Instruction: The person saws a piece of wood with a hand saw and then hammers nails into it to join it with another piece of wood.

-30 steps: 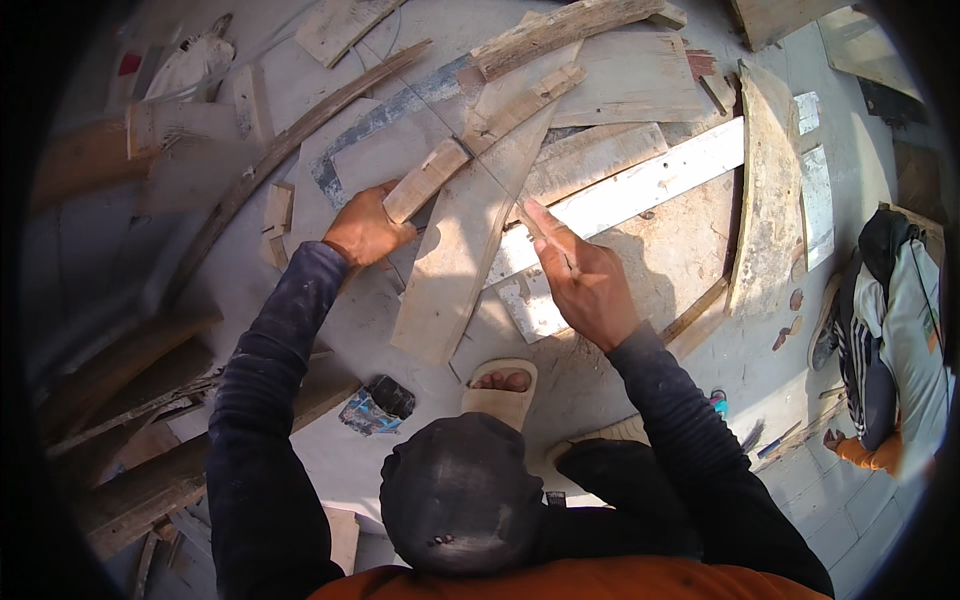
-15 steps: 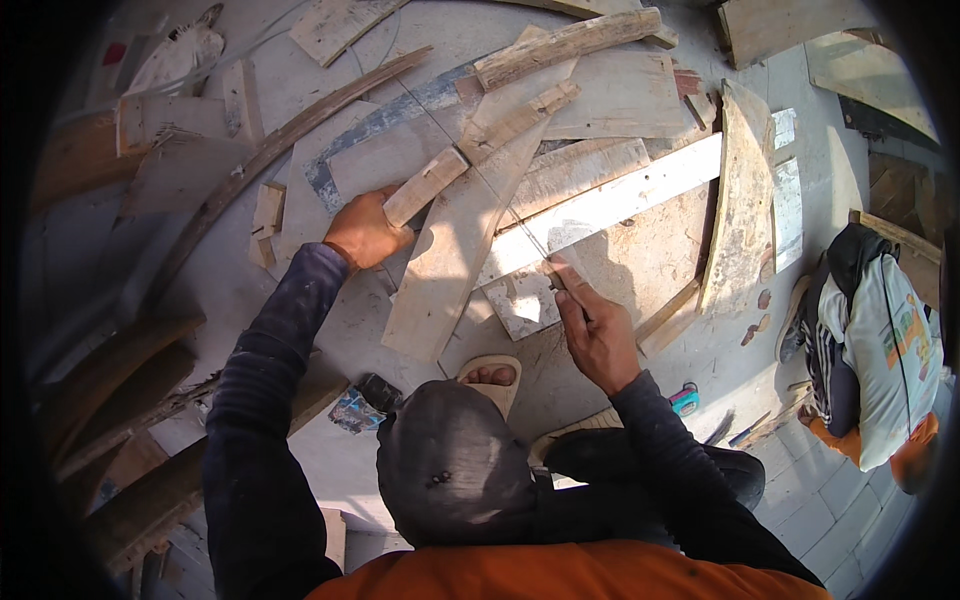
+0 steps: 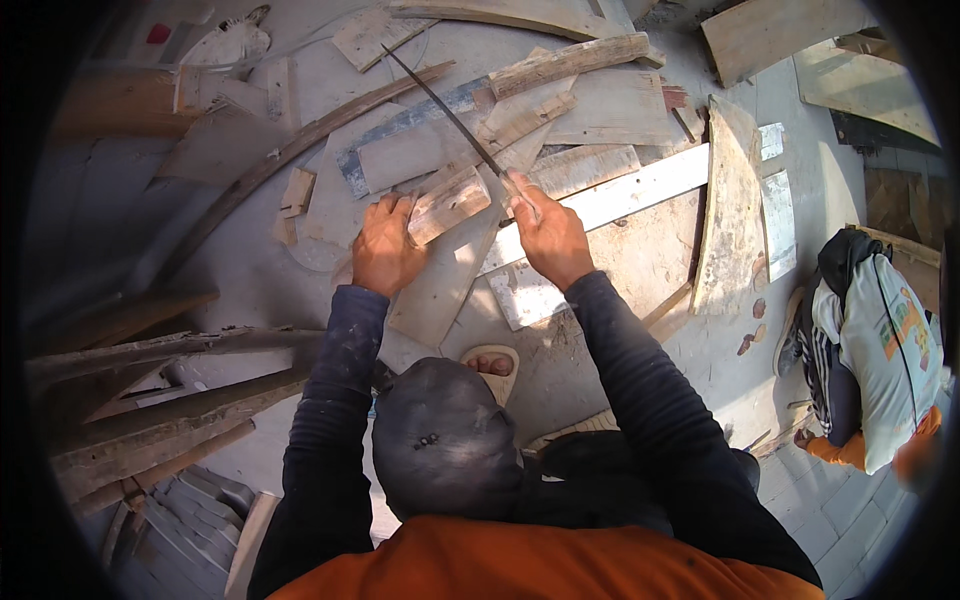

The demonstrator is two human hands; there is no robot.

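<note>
Left hand (image 3: 388, 246) grips wood block (image 3: 450, 206), right hand (image 3: 550, 240) near it.

block (image 3: 450, 205) left of right hand (image 3: 550, 238), perhaps over board (image 3: 445, 285)

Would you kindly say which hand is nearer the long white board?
Right: the right hand overlaps the white board in view; the left hand, farther left, holds a wooden block.
</note>
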